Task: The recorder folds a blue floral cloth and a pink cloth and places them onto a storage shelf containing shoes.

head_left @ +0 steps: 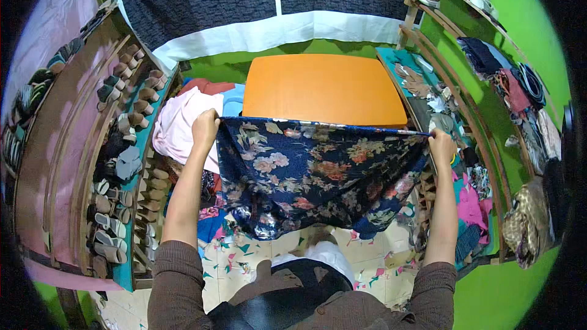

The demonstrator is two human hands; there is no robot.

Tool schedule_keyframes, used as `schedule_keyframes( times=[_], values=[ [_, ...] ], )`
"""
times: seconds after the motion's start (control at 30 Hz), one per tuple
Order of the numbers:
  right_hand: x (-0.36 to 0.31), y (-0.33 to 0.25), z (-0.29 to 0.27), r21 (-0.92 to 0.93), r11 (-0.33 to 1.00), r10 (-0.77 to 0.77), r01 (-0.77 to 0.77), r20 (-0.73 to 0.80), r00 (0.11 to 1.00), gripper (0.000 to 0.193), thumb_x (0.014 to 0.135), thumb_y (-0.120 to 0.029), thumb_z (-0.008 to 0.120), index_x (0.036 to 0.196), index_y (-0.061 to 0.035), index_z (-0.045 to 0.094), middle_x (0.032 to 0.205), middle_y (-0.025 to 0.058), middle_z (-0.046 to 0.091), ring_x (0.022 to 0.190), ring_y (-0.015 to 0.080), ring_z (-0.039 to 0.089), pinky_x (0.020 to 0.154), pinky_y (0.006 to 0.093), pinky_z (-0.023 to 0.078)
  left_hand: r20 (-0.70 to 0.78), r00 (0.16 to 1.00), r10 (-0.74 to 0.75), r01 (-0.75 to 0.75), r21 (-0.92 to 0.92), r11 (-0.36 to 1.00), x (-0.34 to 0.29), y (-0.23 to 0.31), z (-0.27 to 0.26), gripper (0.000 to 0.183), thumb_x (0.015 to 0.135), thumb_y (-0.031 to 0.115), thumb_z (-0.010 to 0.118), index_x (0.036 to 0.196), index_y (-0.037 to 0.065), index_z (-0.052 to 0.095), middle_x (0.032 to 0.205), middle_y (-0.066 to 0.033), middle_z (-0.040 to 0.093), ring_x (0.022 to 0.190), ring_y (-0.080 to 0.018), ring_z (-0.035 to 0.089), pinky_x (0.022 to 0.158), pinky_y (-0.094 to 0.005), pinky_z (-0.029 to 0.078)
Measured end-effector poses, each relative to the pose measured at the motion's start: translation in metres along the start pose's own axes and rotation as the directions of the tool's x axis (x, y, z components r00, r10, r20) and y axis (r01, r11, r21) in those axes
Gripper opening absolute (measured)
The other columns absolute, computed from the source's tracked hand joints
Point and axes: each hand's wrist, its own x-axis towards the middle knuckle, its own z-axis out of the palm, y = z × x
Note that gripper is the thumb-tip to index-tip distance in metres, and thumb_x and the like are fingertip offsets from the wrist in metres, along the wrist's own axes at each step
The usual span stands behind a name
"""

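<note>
A dark blue floral cloth (318, 174) is stretched out between my two hands, its top edge nearly straight and its lower part hanging in loose folds. My left hand (206, 129) is closed on the upper left corner, beside a pale pink garment. My right hand (441, 146) grips the upper right corner, near the right-hand rack. Just behind the cloth stands an orange table (324, 88), whose near edge the cloth covers. Whether the cloth touches the table, I cannot tell.
Left of me, a wooden rack (131, 232) holds rows of shoes. Pale pink clothing (186, 123) is piled beside the table. On the right, a teal-topped rack (422, 88) carries shoes and clothes. Coloured scraps (235, 255) litter the tiled floor. A dark curtain (214, 0) hangs behind the table.
</note>
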Motion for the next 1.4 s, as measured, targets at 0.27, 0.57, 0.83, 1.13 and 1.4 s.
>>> schedule_keyframes(
  times=[0.27, 0.57, 0.83, 1.13, 1.4],
  values=[
    [0.107, 0.021, 0.052, 0.112, 0.99, -0.097, 0.084, 0.114, 0.989, 0.02, 0.073, -0.019, 0.059, 0.09, -0.0129, 0.068, 0.083, 0.0149, 0.063, 0.076, 0.0328, 0.061, 0.068, 0.0412, 0.048, -0.078, 0.996, 0.035, -0.03, 0.064, 0.997, 0.086, 0.008, 0.05, 0.012, 0.07, 0.014, 0.061, 0.07, 0.002, 0.06, 0.071, -0.0165, 0.061, 0.069, -0.0325, 0.06, 0.064, -0.0421, 0.047],
    [0.23, 0.006, 0.073, 0.369, 0.911, -0.136, 0.184, -0.154, 0.979, 0.014, 0.067, -0.013, 0.058, 0.073, -0.0018, 0.064, 0.073, 0.0186, 0.062, 0.068, 0.0332, 0.061, 0.063, 0.04, 0.047, -0.126, 0.98, -0.154, 0.1, -0.357, 0.929, 0.168, -0.011, 0.074, 0.021, 0.082, 0.014, 0.048, 0.089, -0.001, 0.061, 0.072, -0.0152, 0.062, 0.066, -0.0231, 0.06, 0.06, -0.0347, 0.045],
    [0.278, 0.005, 0.085, 0.479, 0.876, -0.122, 0.06, 0.099, 0.988, 0.013, 0.071, -0.02, 0.063, 0.076, -0.0085, 0.067, 0.074, 0.0119, 0.063, 0.066, 0.0251, 0.061, 0.058, 0.0373, 0.046, -0.054, 0.923, -0.38, 0.31, -0.477, 0.822, 0.199, 0.03, 0.063, 0.021, 0.085, 0.013, 0.047, 0.095, 0.0, 0.058, 0.083, -0.0154, 0.062, 0.079, -0.0233, 0.06, 0.073, -0.0325, 0.045],
    [0.339, -0.013, 0.089, 0.696, 0.698, -0.287, 0.169, 0.055, 0.956, 0.023, 0.091, -0.023, 0.04, 0.097, -0.0021, 0.048, 0.086, 0.0213, 0.055, 0.082, 0.0347, 0.054, 0.074, 0.0402, 0.041, -0.047, 0.993, 0.11, -0.115, -0.124, 0.986, 0.249, 0.067, -0.027, 0.027, 0.086, 0.031, 0.052, 0.095, 0.006, 0.055, 0.086, -0.0195, 0.061, 0.084, -0.0374, 0.058, 0.07, -0.0416, 0.046],
    [0.283, 0.017, 0.046, 0.153, 0.878, -0.418, 0.454, -0.218, 0.882, 0.017, 0.085, -0.024, 0.049, 0.089, -0.0073, 0.048, 0.082, 0.018, 0.048, 0.084, 0.037, 0.049, 0.068, 0.0464, 0.042, 0.234, 0.871, 0.432, -0.489, 0.316, 0.813, 0.177, 0.036, -0.062, 0.049, 0.064, 0.052, 0.068, 0.086, 0.012, 0.051, 0.065, -0.0109, 0.06, 0.063, -0.0286, 0.062, 0.056, -0.0394, 0.047]
  ],
)
